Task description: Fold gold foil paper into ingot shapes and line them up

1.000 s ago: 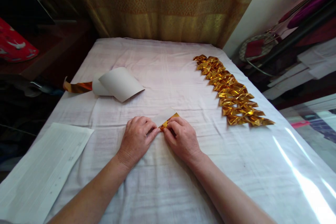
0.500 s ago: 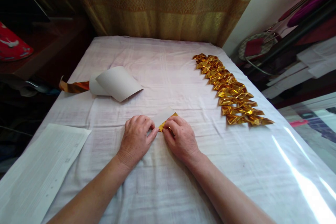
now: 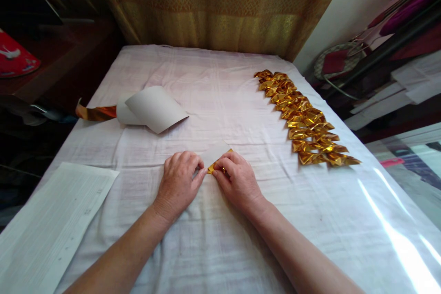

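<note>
Between my hands lies a small sheet of gold foil paper, pale on its upper face, with a gold strip folded over along the near right edge. My left hand pinches its near corner between thumb and fingertips. Curled over the folded gold edge, my right hand grips the paper with thumb and forefinger and hides part of it. To the right, several folded gold foil pieces sit close together in a long double row.
Left of centre rests a curled pale sheet with a gold foil strip at its left end. A printed paper sheet lies at the near left. Everything is on a white cloth, with a curtain behind.
The view has shifted very slightly. Both hands stay at the foil paper's near corner, and the right fingers have moved a little along the fold.
</note>
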The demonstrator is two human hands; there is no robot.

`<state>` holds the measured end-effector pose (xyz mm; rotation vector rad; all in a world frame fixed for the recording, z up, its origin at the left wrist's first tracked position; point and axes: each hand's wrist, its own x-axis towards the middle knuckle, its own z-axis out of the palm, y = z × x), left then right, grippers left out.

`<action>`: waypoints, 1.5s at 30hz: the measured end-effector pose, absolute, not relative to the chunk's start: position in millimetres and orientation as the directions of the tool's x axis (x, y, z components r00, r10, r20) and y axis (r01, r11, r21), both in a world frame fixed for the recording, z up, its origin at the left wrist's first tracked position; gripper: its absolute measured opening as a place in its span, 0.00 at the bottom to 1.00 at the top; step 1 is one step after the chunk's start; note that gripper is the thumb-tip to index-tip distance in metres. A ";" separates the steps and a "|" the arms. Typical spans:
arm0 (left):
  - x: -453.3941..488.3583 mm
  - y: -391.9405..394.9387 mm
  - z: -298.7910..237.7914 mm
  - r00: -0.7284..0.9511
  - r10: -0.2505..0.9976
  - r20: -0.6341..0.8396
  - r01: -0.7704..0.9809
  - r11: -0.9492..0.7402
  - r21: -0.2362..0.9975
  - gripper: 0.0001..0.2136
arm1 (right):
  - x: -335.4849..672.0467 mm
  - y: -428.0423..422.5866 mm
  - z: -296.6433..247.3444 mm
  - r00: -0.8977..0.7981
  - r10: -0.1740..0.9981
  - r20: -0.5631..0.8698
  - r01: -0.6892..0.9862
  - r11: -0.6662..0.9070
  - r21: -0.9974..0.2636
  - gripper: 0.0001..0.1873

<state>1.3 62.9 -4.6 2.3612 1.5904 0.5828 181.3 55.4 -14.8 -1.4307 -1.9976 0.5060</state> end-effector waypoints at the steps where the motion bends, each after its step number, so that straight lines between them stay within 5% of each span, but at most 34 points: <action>1: 0.9 63.0 -4.3 0.329 0.925 0.191 0.829 -0.380 0.410 0.04 | 183.9 55.6 -15.7 -0.235 0.935 0.264 0.669 0.353 -0.654 0.05; 16: -27.3 58.6 -3.7 0.376 0.887 0.267 0.755 -0.461 0.466 0.04 | 191.8 58.9 -17.8 -0.288 0.910 0.299 0.575 0.414 -0.706 0.07; 26: -60.1 49.8 4.1 0.549 0.709 0.442 0.760 -0.644 0.088 0.09 | 190.9 59.2 -20.9 -0.281 0.900 0.332 0.589 0.435 -0.681 0.07; 36: 13.9 28.8 -4.6 0.532 0.776 0.339 0.801 -0.591 0.095 0.15 | 190.7 61.4 -26.2 -0.262 0.899 0.351 0.597 0.436 -0.673 0.06; 41: 9.2 25.8 -3.5 0.556 0.783 0.278 0.816 -0.578 -0.004 0.17 | 191.2 56.1 -25.1 -0.317 0.859 0.403 0.650 0.506 -0.567 0.08; 45: 5.7 23.1 -1.7 0.571 0.780 0.255 0.811 -0.584 -0.028 0.19 | 199.6 41.2 -15.2 -0.451 0.805 0.384 0.745 0.577 -0.335 0.11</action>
